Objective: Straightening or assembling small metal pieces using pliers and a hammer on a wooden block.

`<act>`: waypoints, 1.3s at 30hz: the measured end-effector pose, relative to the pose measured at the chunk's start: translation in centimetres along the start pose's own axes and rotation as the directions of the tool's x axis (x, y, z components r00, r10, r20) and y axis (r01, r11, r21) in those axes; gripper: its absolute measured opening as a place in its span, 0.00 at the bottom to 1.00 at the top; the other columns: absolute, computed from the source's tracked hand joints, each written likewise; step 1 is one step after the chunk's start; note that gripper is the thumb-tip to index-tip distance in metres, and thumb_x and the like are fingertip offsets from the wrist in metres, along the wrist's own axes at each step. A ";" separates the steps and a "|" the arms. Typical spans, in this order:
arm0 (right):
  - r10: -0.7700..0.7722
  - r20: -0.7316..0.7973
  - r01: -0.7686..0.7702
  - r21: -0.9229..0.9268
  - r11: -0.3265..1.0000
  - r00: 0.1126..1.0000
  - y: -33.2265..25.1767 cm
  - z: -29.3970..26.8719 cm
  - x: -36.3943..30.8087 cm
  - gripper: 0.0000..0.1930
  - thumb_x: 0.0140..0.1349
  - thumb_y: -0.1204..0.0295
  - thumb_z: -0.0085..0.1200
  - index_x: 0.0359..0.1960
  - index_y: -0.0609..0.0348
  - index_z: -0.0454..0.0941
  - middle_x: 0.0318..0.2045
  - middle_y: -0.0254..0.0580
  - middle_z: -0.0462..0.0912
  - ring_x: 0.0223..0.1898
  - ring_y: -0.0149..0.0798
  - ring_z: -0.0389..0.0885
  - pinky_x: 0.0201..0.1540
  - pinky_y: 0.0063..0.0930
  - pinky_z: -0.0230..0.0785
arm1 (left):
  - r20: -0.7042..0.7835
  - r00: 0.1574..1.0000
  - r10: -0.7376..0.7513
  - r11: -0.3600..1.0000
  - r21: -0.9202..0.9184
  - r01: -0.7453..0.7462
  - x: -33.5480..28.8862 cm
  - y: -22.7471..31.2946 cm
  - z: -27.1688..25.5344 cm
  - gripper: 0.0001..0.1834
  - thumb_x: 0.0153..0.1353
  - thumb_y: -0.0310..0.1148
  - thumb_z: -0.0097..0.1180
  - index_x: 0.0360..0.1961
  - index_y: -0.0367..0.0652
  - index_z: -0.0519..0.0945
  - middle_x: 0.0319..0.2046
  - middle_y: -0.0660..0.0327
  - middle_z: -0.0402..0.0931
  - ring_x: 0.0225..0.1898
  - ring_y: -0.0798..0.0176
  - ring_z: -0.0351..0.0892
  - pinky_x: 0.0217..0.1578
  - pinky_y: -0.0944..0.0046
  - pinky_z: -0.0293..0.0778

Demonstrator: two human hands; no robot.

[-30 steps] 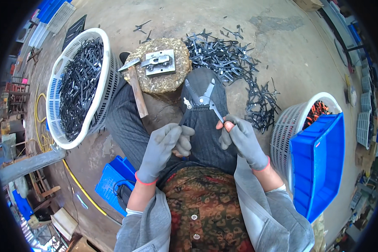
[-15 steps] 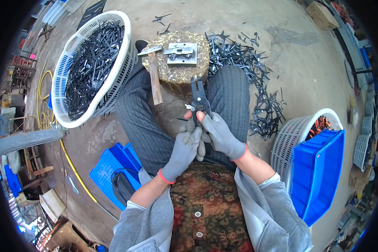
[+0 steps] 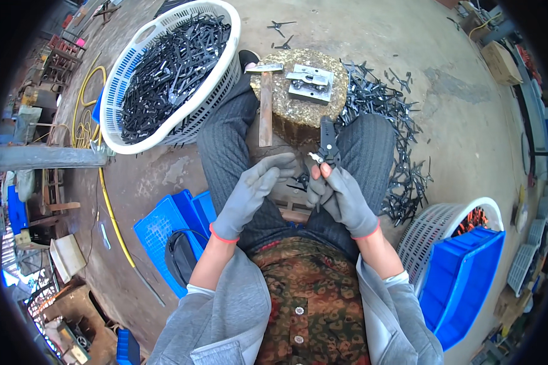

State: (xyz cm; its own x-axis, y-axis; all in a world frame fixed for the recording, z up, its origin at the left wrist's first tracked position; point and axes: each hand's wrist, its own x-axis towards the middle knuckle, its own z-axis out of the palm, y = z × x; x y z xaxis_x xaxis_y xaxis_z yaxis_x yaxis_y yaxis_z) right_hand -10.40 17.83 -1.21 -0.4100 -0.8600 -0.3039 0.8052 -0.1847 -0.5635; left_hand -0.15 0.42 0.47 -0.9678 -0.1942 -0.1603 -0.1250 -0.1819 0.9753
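Note:
Black wire-stripper pliers (image 3: 328, 146) point away from me, jaws together, in my gloved right hand (image 3: 346, 199). Its bare thumb and fingertip pinch them just below the pivot, where a pale metal bit shows. My left hand (image 3: 247, 193), in a grey glove, is to the left of the pliers and apart from them, fingers stretched out and nothing seen in it. Beyond both hands is a rough round stump (image 3: 283, 111). On it sit a steel block (image 3: 311, 85) with a shaped top and a hammer (image 3: 266, 106), its wooden handle reaching over the near edge.
A white basket (image 3: 230, 73) full of black pliers parts stands at far left. More black pliers (image 3: 374, 97) lie heaped right of the stump. At right, a blue crate (image 3: 463, 286) leans on a white basket (image 3: 435, 228) holding orange-red pieces. Blue trays (image 3: 164, 228) lie at left.
My left hand has moved left, away from the pliers' handles, and its fingers have opened out. My right hand keeps its hold on the pliers. The whole view has shifted.

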 end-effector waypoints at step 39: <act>0.264 0.027 -0.169 -0.701 0.693 0.964 1.4 0.1 3.3 0.20 0.66 0.57 0.47 0.46 0.64 0.72 0.32 0.34 0.76 0.33 0.25 0.74 0.35 0.19 0.66 | 0.008 0.968 -0.251 0.952 0.184 0.246 0.9 0.8 -10.2 0.20 0.64 0.42 0.49 0.40 0.33 0.79 0.26 0.62 0.78 0.25 0.72 0.77 0.24 0.75 0.72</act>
State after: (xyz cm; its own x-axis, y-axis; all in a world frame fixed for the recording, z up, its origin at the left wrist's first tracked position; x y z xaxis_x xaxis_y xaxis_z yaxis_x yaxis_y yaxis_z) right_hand -10.57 14.71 -2.96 -0.1714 -0.8909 -0.4206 0.3270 0.3512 -0.8773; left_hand 1.13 -9.69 -0.48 -0.9071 -0.1341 -0.3991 -0.3969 -0.0435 0.9168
